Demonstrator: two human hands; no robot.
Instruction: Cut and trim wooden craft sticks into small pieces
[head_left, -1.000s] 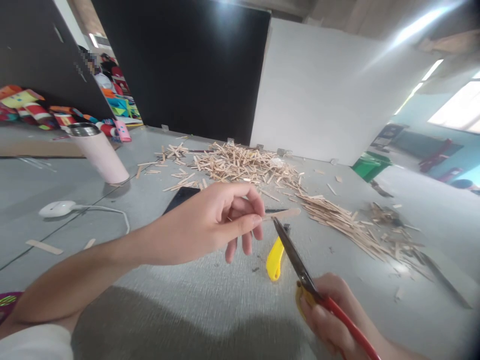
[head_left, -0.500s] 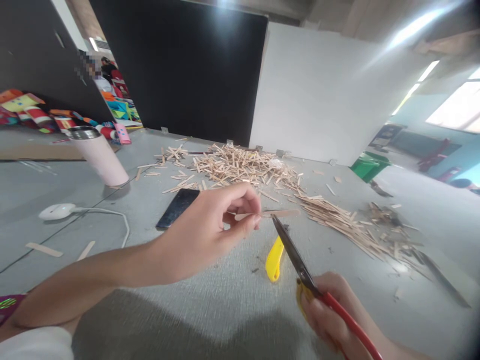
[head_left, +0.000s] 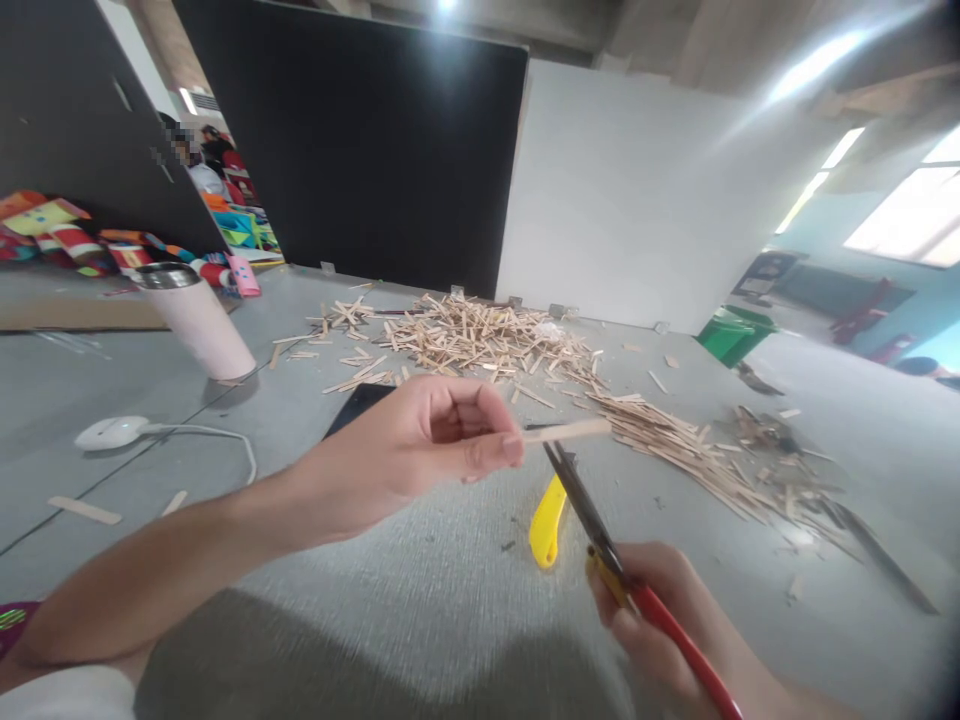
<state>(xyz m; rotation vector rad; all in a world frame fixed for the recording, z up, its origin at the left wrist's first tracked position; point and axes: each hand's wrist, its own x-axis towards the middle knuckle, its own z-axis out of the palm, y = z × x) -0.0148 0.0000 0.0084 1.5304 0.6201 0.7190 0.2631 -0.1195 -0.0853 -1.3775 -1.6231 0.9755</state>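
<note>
Holding the wooden stick [head_left: 574,431] level above the grey table [head_left: 420,600], your left hand [head_left: 420,450] has it pinched between thumb and forefinger, the other fingers curled in, so that most of the stick pokes out to the right of your fingertips. Your right hand [head_left: 660,620] is closed round the red and yellow handles of the scissors [head_left: 592,520], and the dark blades come up under the stick just beyond your thumb; whether the blades have any gap between them cannot be made out, since they read as one dark line. The stick looks whole, so this cut seems not yet made. Judging by the table, a good share of the work is behind you: a spread of thin slivers [head_left: 697,445] lies to the right of the scissors, with scraps beyond it. Plenty looks left, too, for a heap of sticks [head_left: 480,340] sits farther back near the dark panel. A yellow utility knife [head_left: 546,520] lies on the table just below the stick, a dark phone [head_left: 352,405] shows behind your left hand, and a pink tumbler [head_left: 196,320] stands well off to the left.
</note>
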